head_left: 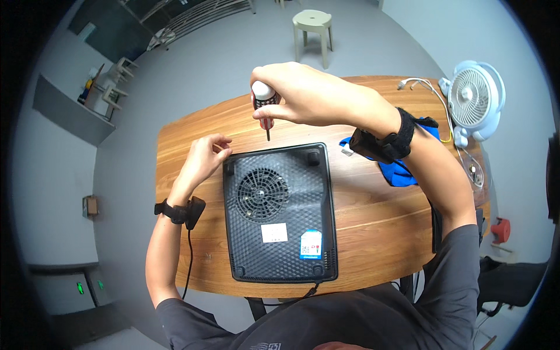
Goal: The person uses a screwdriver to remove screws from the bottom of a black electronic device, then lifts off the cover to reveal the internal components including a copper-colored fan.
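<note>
A black induction cooker (280, 210) lies upside down on the wooden table, its round fan grille (262, 195) facing up. My right hand (286, 93) is wrapped round a screwdriver (266, 111) with a white-capped, red and dark handle. Its dark shaft points down just beyond the cooker's far edge, and the tip looks clear of the cooker. My left hand (205, 158) is beside the cooker's far left corner, fingers loosely bent and thumb apart from them, close to the edge. Nothing shows in it. Two labels sit on the cooker's near half.
On the table's right lie a blue cloth (399, 172), partly behind my right forearm, and white cables (429, 87). A white fan (469, 96) stands at the far right. Beyond the table is a pale stool (312, 22). A cord (309, 291) hangs at the near edge.
</note>
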`<state>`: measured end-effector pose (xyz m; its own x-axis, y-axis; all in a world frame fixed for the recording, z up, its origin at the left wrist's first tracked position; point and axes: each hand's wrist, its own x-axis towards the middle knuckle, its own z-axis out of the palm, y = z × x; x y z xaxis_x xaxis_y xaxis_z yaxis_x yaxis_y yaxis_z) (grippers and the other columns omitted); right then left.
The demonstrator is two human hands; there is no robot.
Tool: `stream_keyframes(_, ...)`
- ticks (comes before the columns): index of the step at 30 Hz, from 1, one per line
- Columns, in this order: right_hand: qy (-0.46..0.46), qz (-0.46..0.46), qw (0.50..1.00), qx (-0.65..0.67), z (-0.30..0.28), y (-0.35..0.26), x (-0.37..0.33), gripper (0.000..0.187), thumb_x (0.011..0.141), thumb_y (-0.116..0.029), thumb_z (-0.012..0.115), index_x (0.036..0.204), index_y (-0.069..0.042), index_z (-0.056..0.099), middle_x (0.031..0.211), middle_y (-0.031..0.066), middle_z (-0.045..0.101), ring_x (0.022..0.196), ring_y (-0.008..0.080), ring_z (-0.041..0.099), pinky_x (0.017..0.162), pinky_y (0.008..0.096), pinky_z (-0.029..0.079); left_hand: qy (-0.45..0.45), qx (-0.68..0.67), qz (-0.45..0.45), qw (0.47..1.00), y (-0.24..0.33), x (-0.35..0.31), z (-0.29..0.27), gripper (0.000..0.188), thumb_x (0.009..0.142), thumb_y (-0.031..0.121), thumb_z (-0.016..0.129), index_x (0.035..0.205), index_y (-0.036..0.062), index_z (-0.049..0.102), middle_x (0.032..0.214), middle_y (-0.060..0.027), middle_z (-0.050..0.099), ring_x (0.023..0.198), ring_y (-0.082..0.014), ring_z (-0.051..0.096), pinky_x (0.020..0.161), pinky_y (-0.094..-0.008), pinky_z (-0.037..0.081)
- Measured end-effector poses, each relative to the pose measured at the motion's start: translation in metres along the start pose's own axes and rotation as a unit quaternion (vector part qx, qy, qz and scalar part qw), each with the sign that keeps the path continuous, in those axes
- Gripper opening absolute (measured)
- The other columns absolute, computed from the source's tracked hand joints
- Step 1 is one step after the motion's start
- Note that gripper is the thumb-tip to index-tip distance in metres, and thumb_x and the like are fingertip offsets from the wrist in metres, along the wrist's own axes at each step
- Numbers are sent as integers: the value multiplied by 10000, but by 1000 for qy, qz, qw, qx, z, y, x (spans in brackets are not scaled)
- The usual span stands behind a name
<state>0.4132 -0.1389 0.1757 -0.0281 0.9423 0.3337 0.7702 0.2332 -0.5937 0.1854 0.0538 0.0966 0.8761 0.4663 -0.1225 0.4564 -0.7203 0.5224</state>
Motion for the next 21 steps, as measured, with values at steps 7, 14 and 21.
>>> stream_keyframes(7,46,-47,998,-12,49,-19,48,324,930,-254,739,1001,13,571,872,173,708,884,358,710,784,437,547,-8,-81,-32,996,-49,-44,14,403,908,88,713,1276,-58,641,1112,-197,744,968,-261,748,856,-364,602)
stream_keyframes(14,-5,-12,1000,0,74,-30,79,316,928,-206,742,1068,13,563,935,173,702,915,336,710,797,413,563,-4,-121,25,992,-67,-57,29,488,858,124,764,1273,-95,629,1071,-199,664,907,-276,714,863,-368,576)
stream_keyframes(21,-24,-30,998,-53,99,-25,91,392,916,-258,761,1119,9,559,999,179,656,914,344,670,764,423,557,27,-153,41,987,-78,-57,36,458,820,155,826,1178,-94,687,1077,-192,682,875,-258,708,830,-365,585)
